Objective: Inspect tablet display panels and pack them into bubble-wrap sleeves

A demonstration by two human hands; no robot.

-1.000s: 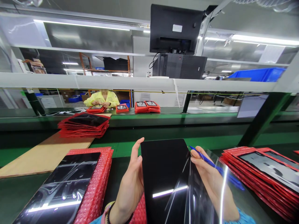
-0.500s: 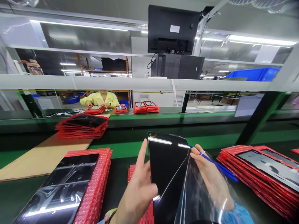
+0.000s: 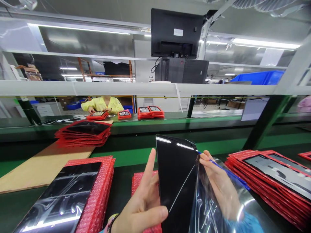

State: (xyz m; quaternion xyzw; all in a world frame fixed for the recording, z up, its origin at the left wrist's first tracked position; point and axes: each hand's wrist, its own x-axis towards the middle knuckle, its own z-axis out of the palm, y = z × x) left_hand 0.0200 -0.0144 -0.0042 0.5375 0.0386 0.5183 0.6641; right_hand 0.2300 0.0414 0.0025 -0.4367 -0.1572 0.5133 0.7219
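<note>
Upright in front of me is a glossy black screen panel (image 3: 176,174), reflecting ceiling lights. My left hand (image 3: 143,197) grips its left edge, with the thumb over the front, the index finger pointing up along the side, and other fingers partly behind. At the panel's right edge, my right hand (image 3: 220,181) pinches a clear protective film (image 3: 206,204) near its blue edge strip (image 3: 233,176). The film is partly lifted and curls down over my right wrist. Below the panel lies red bubble wrap (image 3: 137,178), mostly covered by my left hand.
Left, a film-covered black panel (image 3: 65,194) lies on stacked red bubble bags (image 3: 100,200). Behind it, more red-wrapped panels (image 3: 82,132) sit on a wooden board (image 3: 46,165). A red-bagged stack (image 3: 274,181) stands right. A person in yellow (image 3: 102,104) works across the bench.
The clear film has spread farther right and lower over my right wrist. The panel has tilted slightly, and my left thumb reaches a little farther across its front.
</note>
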